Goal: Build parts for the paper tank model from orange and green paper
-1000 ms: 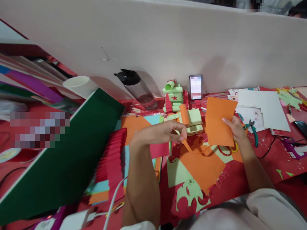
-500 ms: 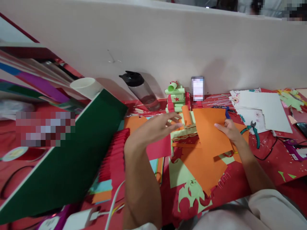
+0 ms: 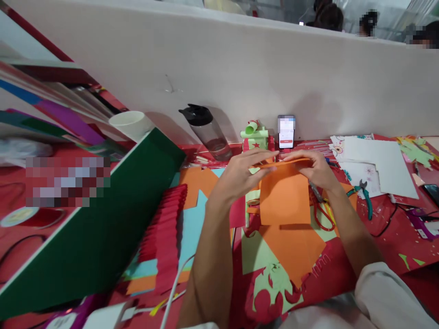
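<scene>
A sheet of orange paper (image 3: 284,198) hangs in front of me, its top edge bent over. My left hand (image 3: 244,171) pinches the top left corner between thumb and fingers. At the top right, my right hand (image 3: 317,170) grips the same edge. Beneath lies another orange sheet (image 3: 295,249) over light green paper scraps (image 3: 274,285). Just beyond my hands stands a light green and red paper model (image 3: 255,137) with a red star; its lower part is hidden. Scissors (image 3: 325,217) with a red handle lie below my right wrist.
A green board (image 3: 103,228) leans across the left side, beside pleated red paper (image 3: 168,233). A bottle (image 3: 211,132), a white cup (image 3: 132,124) and a phone (image 3: 286,132) stand near the partition. Teal-handled pliers (image 3: 365,198) and white sheets (image 3: 391,167) lie right.
My left hand has moved to the sheet's top left corner and taken hold. My right hand has risen to its top edge, and the sheet has turned to hang straight.
</scene>
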Motion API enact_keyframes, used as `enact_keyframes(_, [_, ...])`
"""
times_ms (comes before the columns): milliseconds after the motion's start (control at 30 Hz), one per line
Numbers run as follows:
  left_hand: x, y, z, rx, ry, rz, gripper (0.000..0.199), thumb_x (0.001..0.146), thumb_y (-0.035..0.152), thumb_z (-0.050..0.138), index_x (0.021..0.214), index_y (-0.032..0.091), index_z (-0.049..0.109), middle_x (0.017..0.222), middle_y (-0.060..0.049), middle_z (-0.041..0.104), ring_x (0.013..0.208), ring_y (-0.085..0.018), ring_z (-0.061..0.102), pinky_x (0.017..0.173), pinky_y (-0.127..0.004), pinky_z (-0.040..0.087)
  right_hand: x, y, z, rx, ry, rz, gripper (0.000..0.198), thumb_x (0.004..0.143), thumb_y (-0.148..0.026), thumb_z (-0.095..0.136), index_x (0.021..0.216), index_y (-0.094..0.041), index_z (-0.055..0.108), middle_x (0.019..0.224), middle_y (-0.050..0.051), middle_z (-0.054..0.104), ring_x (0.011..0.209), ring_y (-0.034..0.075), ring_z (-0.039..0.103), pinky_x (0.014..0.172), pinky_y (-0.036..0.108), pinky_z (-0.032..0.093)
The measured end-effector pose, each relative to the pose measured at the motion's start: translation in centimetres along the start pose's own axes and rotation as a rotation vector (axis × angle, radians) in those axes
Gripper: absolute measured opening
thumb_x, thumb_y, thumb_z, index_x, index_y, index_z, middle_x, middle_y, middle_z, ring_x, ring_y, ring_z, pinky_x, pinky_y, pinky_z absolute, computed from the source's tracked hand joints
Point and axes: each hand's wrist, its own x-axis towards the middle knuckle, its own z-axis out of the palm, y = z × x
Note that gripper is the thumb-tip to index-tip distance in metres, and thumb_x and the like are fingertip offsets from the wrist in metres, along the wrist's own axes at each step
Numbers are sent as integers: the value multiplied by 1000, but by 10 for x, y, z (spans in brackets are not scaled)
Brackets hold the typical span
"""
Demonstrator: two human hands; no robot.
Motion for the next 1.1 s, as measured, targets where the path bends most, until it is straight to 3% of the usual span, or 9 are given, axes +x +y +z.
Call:
enact_keyframes(133, [1,4,1,-156,6,-122,49,96,62,60,125,27,79,130,-10,76,117,-28,71,94,-38,59,6,3,-4,-22,53,-42,24,82,-17,70,96,-30,84,113,1,83,113,23,75,102,45,57])
enact_keyframes(333, [5,2,16,-214,53,-216,45,85,56,79,118,26,80,122,-9,78,111,-27,71,91,-36,59,6,8,-11,-95,37,-73,37,82,-9,67,102,-34,85,124,-2,80,121,21,72,110,44,54])
enact_keyframes(433, [6,-5,23,-238,93,-288,43,85,55,79,115,23,80,113,-9,79,99,-25,72,85,-35,58,5,7,-19,-81,-34,-37,40,88,-12,66,117,-34,81,134,-1,76,130,21,66,116,45,49])
enact_keyframes(567, [7,-11,27,-291,175,-364,46,82,55,80,112,19,80,111,-9,79,93,-23,72,77,-31,57,3,8,-28,74,-132,74,54,91,-35,76,144,-33,64,150,5,64,136,24,62,107,42,57])
enact_keyframes(700, [9,-10,28,-273,173,-332,45,78,55,83,106,20,80,109,-9,80,95,-24,71,79,-31,57,6,12,-26,5,3,77,45,88,-45,81,129,-30,72,134,5,74,126,25,68,99,39,60])
enact_keyframes(867, [9,-9,30,-225,169,-287,37,80,49,83,103,22,79,107,-7,79,99,-24,71,82,-31,58,8,16,-18,-118,84,1,21,88,-32,81,108,-27,81,114,3,81,111,22,74,102,41,58])
enact_keyframes(967, [10,-9,31,-238,170,-279,41,78,52,84,105,22,77,109,-7,78,100,-23,71,83,-31,59,7,16,-15,-171,124,-62,19,89,-29,79,108,-27,81,113,2,81,109,21,75,100,40,60])
enact_keyframes(1100, [10,-5,31,-299,147,-310,48,80,59,81,108,21,77,106,-7,76,91,-20,70,73,-28,59,7,16,-15,-258,143,-232,14,95,-26,72,105,-31,81,115,1,81,112,21,74,105,43,58])
